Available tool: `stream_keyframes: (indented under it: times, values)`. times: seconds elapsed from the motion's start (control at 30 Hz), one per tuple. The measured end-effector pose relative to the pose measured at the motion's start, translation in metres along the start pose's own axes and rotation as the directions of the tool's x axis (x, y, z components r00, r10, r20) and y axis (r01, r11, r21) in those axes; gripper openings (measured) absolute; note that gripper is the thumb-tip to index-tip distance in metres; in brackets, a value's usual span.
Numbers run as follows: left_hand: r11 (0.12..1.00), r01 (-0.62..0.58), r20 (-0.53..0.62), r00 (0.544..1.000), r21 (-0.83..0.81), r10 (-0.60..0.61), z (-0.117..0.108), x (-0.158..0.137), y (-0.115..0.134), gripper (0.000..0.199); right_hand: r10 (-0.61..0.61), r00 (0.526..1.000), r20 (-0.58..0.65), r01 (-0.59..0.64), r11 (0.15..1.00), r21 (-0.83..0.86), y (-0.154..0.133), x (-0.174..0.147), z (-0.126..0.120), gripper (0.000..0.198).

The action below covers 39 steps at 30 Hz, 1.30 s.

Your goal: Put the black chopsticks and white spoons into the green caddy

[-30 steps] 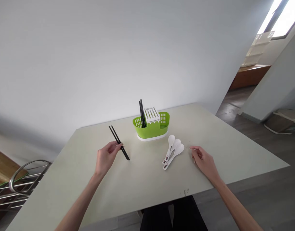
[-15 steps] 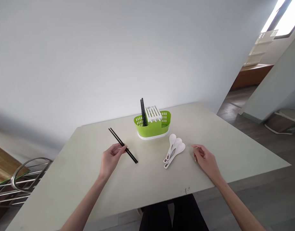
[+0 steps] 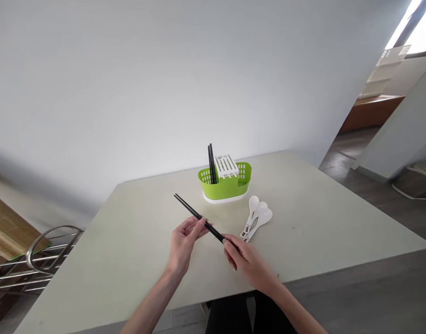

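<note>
Black chopsticks [image 3: 199, 217]: a pair, held together above the table [image 3: 136, 250], slanting from upper left to lower right in the head view; far tips free and pointing toward the back left of the table, near ends hidden in the right hand.

Left hand [image 3: 183, 243]: grip closed on the chopsticks near their middle, thumb and fingertips [image 3: 201, 223] pinching the shafts from below and beside.

Right hand [image 3: 245, 260]: grip closed on the near ends of the same chopsticks, fingers curled over them; the two hands are close together, just apart along the shafts.

Green cutlery holder [image 3: 226, 183]: perforated plastic basket on a white base, standing on the table behind the hands, well apart from them. A white slotted insert [image 3: 226, 166] sits in its middle section. A second pair of black chopsticks [image 3: 212, 163] stands near upright in its left compartment.

White spoons [image 3: 257, 220]: three, lying fanned and overlapping on the table, bowls toward the holder, handles toward the person; just right of the held chopsticks, not touching them.

Metal rack [image 3: 28, 264]: at lower left, beside the table.
</note>
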<state>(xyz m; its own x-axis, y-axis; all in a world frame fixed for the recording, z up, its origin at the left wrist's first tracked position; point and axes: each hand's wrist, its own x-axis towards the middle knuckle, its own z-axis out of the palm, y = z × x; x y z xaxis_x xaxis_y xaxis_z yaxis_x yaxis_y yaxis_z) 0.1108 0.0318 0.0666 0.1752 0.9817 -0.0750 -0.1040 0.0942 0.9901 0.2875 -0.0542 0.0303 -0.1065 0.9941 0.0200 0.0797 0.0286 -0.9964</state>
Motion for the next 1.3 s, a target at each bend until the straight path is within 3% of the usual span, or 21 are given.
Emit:
stream_keyframes:
  times: [0.17, 0.37, 0.47, 0.53, 0.63, 0.7, 0.77, 0.83, 0.97, 1.07, 1.2, 1.3]
  values:
    - [0.999, 0.041, -0.014, 0.999, 0.025, -0.041, -0.01, -0.001, -0.004, 0.041, 0.043, 0.999, 0.002, -0.043, 0.992, 0.122, 0.015, 0.004, 0.004, 0.051]
    - [0.996, 0.045, 0.01, 0.999, 0.078, -0.046, -0.015, -0.003, -0.009, 0.035, 0.037, 0.999, 0.015, -0.039, 0.992, 0.117, 0.014, 0.0, 0.004, 0.052]
    - [0.996, -0.016, -0.02, 1.0, 0.09, 0.018, -0.018, 0.009, 0.0, 0.035, 0.004, 1.0, -0.024, -0.003, 0.997, 0.074, 0.012, -0.001, -0.007, 0.052]
    - [0.989, -0.112, -0.099, 0.988, 0.099, 0.122, -0.023, 0.026, 0.018, 0.036, -0.026, 0.992, -0.121, 0.03, 0.999, 0.032, 0.014, -0.004, -0.025, 0.053]
    - [0.935, -0.321, -0.227, 0.91, 0.15, 0.348, -0.031, 0.058, 0.06, 0.04, -0.027, 0.941, -0.336, 0.026, 1.0, -0.009, 0.025, -0.008, -0.065, 0.052]
    - [0.878, -0.424, -0.258, 0.843, 0.22, 0.472, -0.032, 0.081, 0.088, 0.043, -0.028, 0.869, -0.494, 0.011, 0.999, -0.037, 0.038, -0.01, -0.095, 0.05]
    - [0.838, -0.458, -0.222, 0.82, 0.297, 0.527, -0.026, 0.103, 0.109, 0.045, -0.014, 0.783, -0.622, -0.037, 0.997, -0.07, 0.054, -0.013, -0.119, 0.048]
    - [0.811, -0.465, -0.16, 0.825, 0.355, 0.542, -0.016, 0.124, 0.119, 0.044, 0.007, 0.746, -0.666, -0.095, 0.991, -0.096, 0.07, -0.015, -0.135, 0.05]
    - [0.745, -0.431, 0.001, 0.866, 0.51, 0.5, 0.008, 0.167, 0.108, 0.038, 0.024, 0.746, -0.666, -0.161, 0.976, -0.145, 0.092, -0.017, -0.143, 0.05]
    - [0.642, -0.394, 0.088, 0.887, 0.658, 0.453, 0.02, 0.194, 0.089, 0.029, -0.007, 0.77, -0.637, -0.174, 0.96, -0.221, 0.093, -0.016, -0.14, 0.046]
    - [0.494, -0.335, 0.137, 0.909, 0.802, 0.394, 0.027, 0.217, 0.068, 0.022, -0.024, 0.778, -0.627, -0.192, 0.942, -0.274, 0.087, -0.015, -0.138, 0.043]
    - [0.449, -0.321, 0.15, 0.914, 0.834, 0.376, 0.028, 0.225, 0.06, 0.024, -0.016, 0.78, -0.625, -0.201, 0.94, -0.275, 0.085, -0.014, -0.138, 0.042]
